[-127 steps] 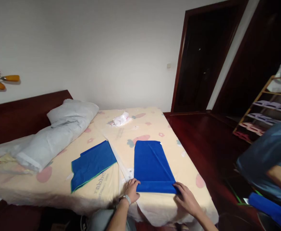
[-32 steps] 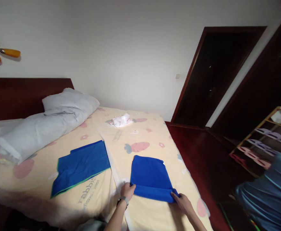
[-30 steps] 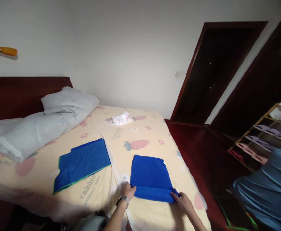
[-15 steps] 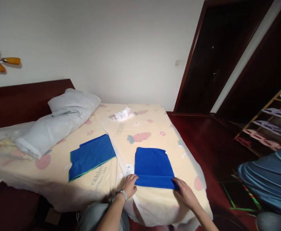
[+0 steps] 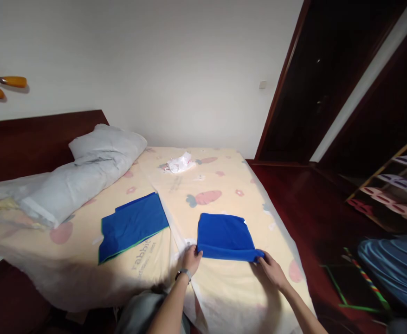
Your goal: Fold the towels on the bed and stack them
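Note:
A bright blue cloth (image 5: 226, 234) lies on the bed (image 5: 224, 287), its near edge turned up into a narrow strip. My left hand (image 5: 192, 260) pinches the near left corner, a watch on its wrist. At the near right corner, my right hand (image 5: 271, 269) grips the cloth between thumb and fingers, with a bit of it bunched there. To the left a second blue cloth (image 5: 135, 225) with green edging lies folded in layers, apart from both hands.
A grey quilt (image 5: 95, 167) lies bunched by the dark headboard (image 5: 43, 134). A crumpled white plastic bag (image 5: 179, 163) rests near the wall. Right of the bed are a shoe rack (image 5: 391, 190) with slippers and some blue fabric (image 5: 398, 264).
Both hands have moved slightly away from me, folding the near edge of the bright blue cloth over. The cloth now looks shorter front to back. The view has shifted a little.

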### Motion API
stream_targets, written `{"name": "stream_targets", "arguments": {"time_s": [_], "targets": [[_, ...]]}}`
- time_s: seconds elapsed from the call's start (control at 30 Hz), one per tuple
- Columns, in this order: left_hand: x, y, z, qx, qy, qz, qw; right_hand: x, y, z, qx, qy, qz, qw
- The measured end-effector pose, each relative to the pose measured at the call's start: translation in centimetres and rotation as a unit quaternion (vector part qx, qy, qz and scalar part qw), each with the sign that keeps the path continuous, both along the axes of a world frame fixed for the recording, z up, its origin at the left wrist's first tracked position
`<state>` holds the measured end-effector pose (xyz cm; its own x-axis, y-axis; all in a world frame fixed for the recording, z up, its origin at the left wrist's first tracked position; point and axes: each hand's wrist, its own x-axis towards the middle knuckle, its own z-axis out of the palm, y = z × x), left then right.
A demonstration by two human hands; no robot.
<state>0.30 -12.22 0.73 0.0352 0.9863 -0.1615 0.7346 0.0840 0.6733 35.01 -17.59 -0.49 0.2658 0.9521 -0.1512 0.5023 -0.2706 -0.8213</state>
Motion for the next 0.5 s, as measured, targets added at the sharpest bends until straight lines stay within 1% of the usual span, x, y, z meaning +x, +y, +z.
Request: {"name": "stream_targets", "arguments": {"time_s": [0.13,0.23,0.3,0.4,0.5], "targets": [[0.5,0.8,-0.4,-0.007,0.003,0.025,1.000,0.1,0.6,-0.1,0.015,-0.009,0.017,1.000],[0.8,0.9,0.2,-0.022,0.026,0.049,0.998,0.3,0.9,0.0,0.006,-0.038,0.014,0.999],[0.8,0.8,0.7,-0.032,0.053,0.059,0.996,0.6,0.9,-0.2,-0.014,-0.055,0.021,0.998],[0.5,0.4,1.2,-0.061,0.089,0.058,0.992,1.0,0.8,-0.9,-0.066,-0.086,0.049,0.993],[0.3,0.0,1.2,-0.085,0.107,0.051,0.989,1.1,0.7,-1.2,-0.094,-0.110,0.040,0.989]]}}
